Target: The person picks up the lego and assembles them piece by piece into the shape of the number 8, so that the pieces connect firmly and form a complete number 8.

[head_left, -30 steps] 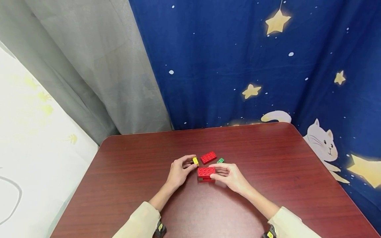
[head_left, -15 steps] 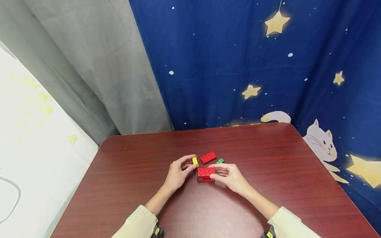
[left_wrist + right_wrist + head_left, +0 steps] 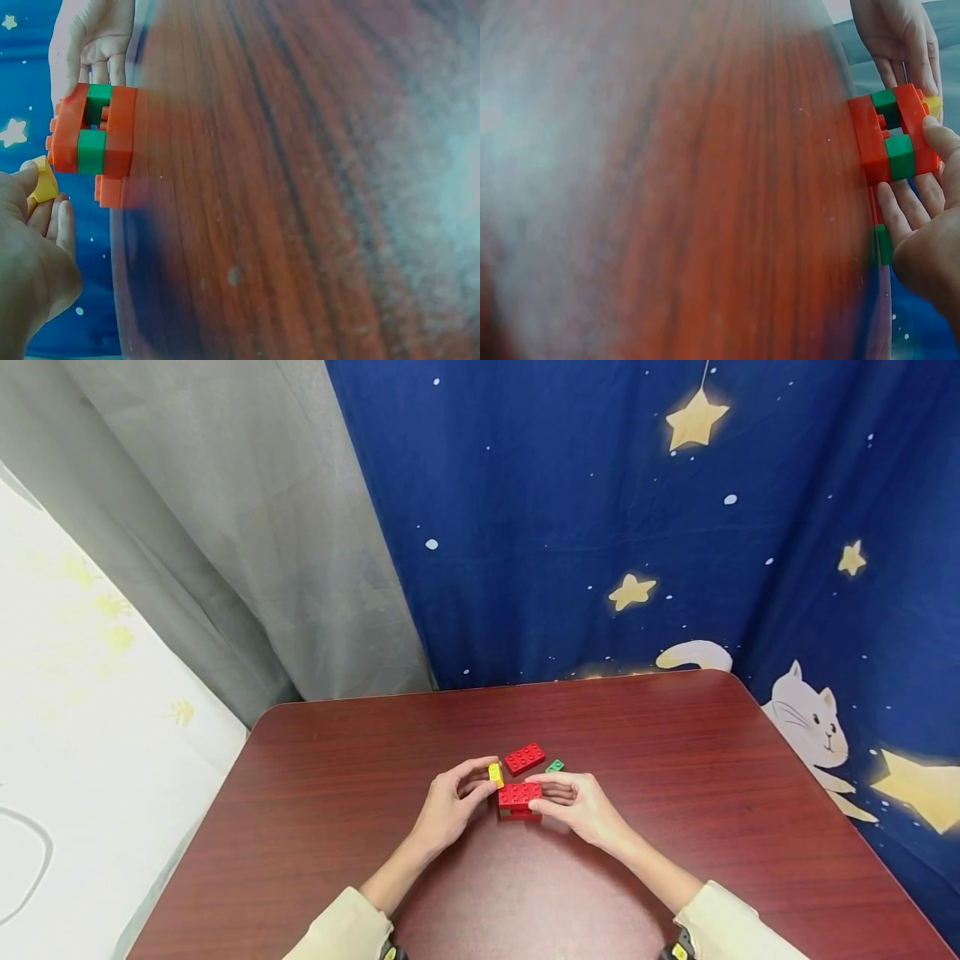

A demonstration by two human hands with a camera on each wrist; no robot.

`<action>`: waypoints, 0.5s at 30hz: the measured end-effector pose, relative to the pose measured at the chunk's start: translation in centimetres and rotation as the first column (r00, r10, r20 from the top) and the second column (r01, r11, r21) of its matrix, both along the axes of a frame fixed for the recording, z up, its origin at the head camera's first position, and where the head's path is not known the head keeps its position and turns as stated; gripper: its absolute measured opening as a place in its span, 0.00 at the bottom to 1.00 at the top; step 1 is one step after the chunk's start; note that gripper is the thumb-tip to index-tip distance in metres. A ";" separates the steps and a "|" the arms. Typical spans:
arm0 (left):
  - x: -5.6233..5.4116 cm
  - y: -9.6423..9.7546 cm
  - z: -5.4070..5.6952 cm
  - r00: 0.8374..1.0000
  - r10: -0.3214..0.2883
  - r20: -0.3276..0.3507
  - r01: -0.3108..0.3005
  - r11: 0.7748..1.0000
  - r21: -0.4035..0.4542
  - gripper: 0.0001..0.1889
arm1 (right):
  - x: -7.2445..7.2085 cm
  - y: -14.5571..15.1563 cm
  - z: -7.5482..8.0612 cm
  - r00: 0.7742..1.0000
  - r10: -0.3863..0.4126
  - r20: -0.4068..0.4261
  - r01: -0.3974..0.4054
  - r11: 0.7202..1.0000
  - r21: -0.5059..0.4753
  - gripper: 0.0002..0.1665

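In the head view my left hand [image 3: 442, 810] pinches a small yellow toy brick [image 3: 496, 775] between thumb and fingers, just off the far left corner of a brick stack. That stack has a red eight-stud brick [image 3: 519, 795] on top. The left wrist view shows two green bricks [image 3: 91, 152] with a gap between them, sandwiched above a lower red brick [image 3: 121, 127]. My right hand [image 3: 588, 812] grips the stack at its right end, thumb on the near side and fingers behind. The yellow brick is held at the height of the stack's studded top.
Behind the stack a loose red brick [image 3: 524, 758] lies on the dark wooden table [image 3: 360, 760]. A small green brick [image 3: 555, 766] is beside it, close to my right fingertips. A blue starry curtain [image 3: 555, 527] hangs beyond the table's far edge.
My left hand has brought the yellow brick slightly nearer to me and to the stack. The right hand and the stack stay in place.
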State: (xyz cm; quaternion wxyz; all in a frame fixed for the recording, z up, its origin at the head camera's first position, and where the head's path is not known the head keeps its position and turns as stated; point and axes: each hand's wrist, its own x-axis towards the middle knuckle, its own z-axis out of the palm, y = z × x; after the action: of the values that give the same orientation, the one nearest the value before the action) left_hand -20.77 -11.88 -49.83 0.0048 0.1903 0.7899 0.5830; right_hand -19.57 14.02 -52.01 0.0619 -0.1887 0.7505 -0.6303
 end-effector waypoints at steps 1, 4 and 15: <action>0.1 0.0 0.0 1.000 -0.003 -0.002 0.003 1.000 0.002 0.22 | 0.0 0.0 0.0 1.000 0.000 0.000 0.000 1.000 0.000 0.24; 0.3 -0.1 -0.1 1.000 -0.013 -0.006 0.013 1.000 0.005 0.22 | 0.0 0.0 0.0 1.000 0.001 -0.002 -0.001 1.000 -0.002 0.24; 1.1 -0.1 0.1 0.999 -0.039 0.015 0.038 0.999 0.011 0.22 | 0.0 0.0 0.0 1.000 0.002 -0.006 -0.002 1.000 0.001 0.23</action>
State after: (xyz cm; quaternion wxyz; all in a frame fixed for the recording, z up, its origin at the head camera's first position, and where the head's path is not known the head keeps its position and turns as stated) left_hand -19.64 -11.93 -49.70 0.0209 0.2011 0.7829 0.5883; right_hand -19.54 14.00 -52.00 0.0602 -0.1913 0.7507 -0.6294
